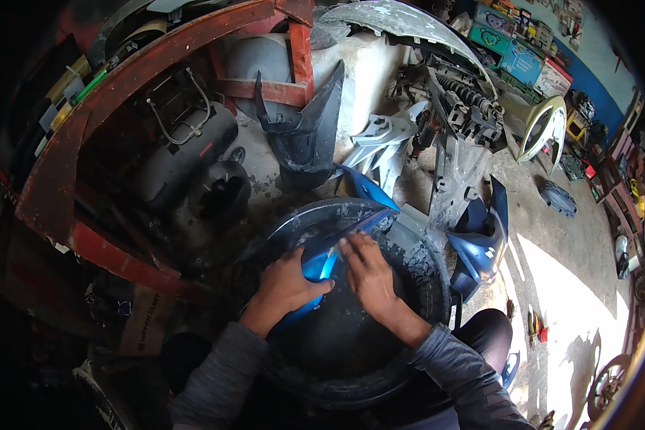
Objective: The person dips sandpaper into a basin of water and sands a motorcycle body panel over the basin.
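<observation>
Crowding the concrete floor [523,188], vehicle parts [304,147] lie beyond a black tub [337,351]; left hand [283,283] grips blue panel [314,269], right hand [369,276] unclear.

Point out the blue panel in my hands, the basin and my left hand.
Blue panel [317,268]: head view, glossy face between the hands.
Basin [428,278]: head view, inner wall, right side.
Left hand [287,282]: head view, back of it.

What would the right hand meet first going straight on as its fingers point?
The right hand would probably meet the blue panel first, just at its fingertips; depth leaves actual contact unclear.
</observation>
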The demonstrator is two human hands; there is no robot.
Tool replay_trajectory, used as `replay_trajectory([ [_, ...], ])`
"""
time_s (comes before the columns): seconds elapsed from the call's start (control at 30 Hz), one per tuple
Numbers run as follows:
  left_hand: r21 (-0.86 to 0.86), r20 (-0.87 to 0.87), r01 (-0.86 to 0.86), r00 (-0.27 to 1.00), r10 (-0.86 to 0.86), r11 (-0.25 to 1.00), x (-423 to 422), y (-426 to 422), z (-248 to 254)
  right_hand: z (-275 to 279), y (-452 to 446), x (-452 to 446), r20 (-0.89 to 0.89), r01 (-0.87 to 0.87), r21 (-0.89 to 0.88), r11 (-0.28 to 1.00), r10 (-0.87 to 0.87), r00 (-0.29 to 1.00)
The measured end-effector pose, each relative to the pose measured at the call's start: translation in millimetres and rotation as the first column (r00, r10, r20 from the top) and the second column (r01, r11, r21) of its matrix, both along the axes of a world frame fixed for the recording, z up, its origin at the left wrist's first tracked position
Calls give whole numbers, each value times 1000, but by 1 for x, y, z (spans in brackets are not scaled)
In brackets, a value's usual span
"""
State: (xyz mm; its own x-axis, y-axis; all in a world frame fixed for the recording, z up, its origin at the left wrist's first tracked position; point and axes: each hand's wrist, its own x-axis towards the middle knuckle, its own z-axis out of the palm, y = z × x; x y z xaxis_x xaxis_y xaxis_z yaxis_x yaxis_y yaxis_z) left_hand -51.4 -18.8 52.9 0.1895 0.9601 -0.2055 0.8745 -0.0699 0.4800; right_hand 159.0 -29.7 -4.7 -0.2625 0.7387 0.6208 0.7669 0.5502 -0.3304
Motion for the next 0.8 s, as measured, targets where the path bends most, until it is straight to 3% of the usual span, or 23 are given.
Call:
replay_trajectory([
  [0.13, -8, 39, -8, 999, 9, 1000, 2, -1, 1, -8, 9, 3, -32, 33, 24, 999, -32, 999],
  [0.27, 23, 43, -5, 999, 4, 1000, 1, -3, -5, -4, -1, 0, 12, -85, 47, 995, 85, 996],
  [0.4, 103, 63, -6, 998, 0, 995, 1, -5, -8, -5, 4, 6, 58, 72, 11, 997, -73, 996],
  [0.47, 118, 93, -4, 996, -7, 993, 3, -5, -11, -2, -11, -4, 74, -18, 21, 1000, 16, 997],
  [0.67, 100, 91, -18, 996, 9, 995, 5, -6, -7, 5, -1, -1, 12, 71, 6, 997, -71, 997],
  [0.8, 52, 57, -27, 998, 24, 998, 5, -8, -3, 11, -9, -4, -32, -63, -6, 998, 63, 998],
])
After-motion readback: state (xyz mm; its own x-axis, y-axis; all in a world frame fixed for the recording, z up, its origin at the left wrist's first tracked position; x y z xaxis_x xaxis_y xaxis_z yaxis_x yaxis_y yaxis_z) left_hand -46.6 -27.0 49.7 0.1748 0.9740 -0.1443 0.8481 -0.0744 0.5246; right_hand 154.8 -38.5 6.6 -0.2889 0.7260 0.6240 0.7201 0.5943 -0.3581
